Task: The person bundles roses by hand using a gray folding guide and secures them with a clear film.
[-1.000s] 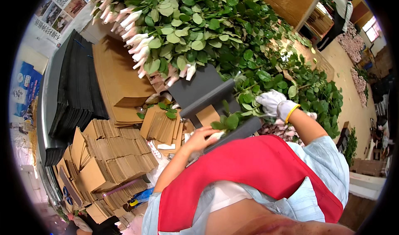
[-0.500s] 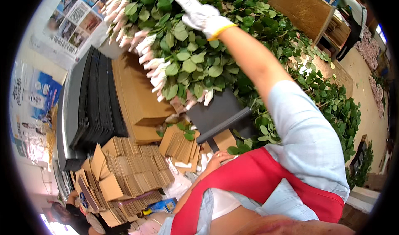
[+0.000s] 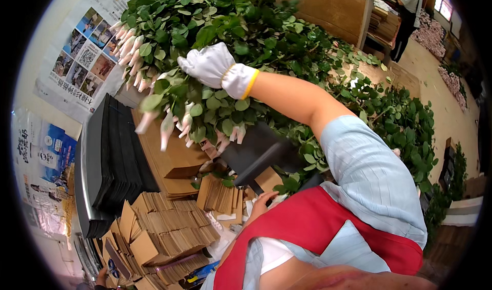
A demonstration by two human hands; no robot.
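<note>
Gloved right hand among leafy stems at 11 o'clock

Best results are probably had when stems are drawn along their own length, with leaves parted rather than torn; the pale sleeved heads [image 3: 166, 131], hung at 9 to 10 o'clock, should be kept from being knocked together; since 1 or 2 of them are blurred, a slower pull seems advisable.

The pile of leafy stems [image 3: 266, 33] is spread from 10 to 3 o'clock; on it, at 11 o'clock, the right hand [image 3: 209, 67] is laid in a white glove, its fingers curled and bunched against the foliage; whether any stem is pinched cannot be told.

The left hand [image 3: 260, 206], bare, is seen at 6 o'clock, its fingers bent beside a leafy sprig [image 3: 291, 184]; its hold cannot be told either, as it is partly hidden; between both hands a dark ledge [image 3: 264, 159] is set.
</note>
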